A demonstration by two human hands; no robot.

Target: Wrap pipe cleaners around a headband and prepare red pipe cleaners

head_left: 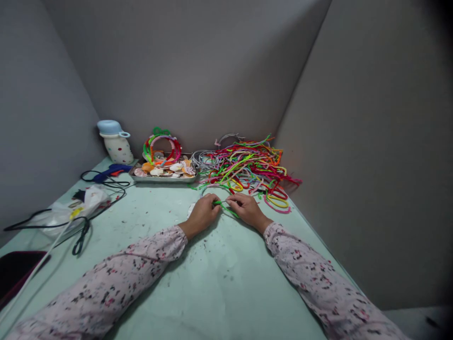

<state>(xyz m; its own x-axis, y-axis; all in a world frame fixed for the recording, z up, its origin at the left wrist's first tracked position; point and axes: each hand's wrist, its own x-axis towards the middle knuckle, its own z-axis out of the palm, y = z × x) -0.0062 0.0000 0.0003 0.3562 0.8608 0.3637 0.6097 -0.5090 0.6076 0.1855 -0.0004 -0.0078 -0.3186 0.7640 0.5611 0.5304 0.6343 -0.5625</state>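
Note:
Near the table's far middle, my left hand (204,212) is closed on a green pipe cleaner (230,210). My right hand (248,210) faces it in a pinch, with fingertips on a thin end of the same piece. A short stretch of green shows between the two hands, and a loose length slants down toward the right fingers. Behind my hands curves a hoop (216,185) with pale and green parts; its near side is hidden by the fingers. Whether the green piece is wound onto the hoop, I cannot tell.
A heap of coloured pipe cleaners (247,163) lies at the back right, beside coiled grey wire (205,160). Shells fill a metal tray (161,180) with finished-looking hoops (177,150) on top. Leftward are a bottle (118,148), blue-handled tool (106,174), plastic bag (58,215) and black cord (116,183).

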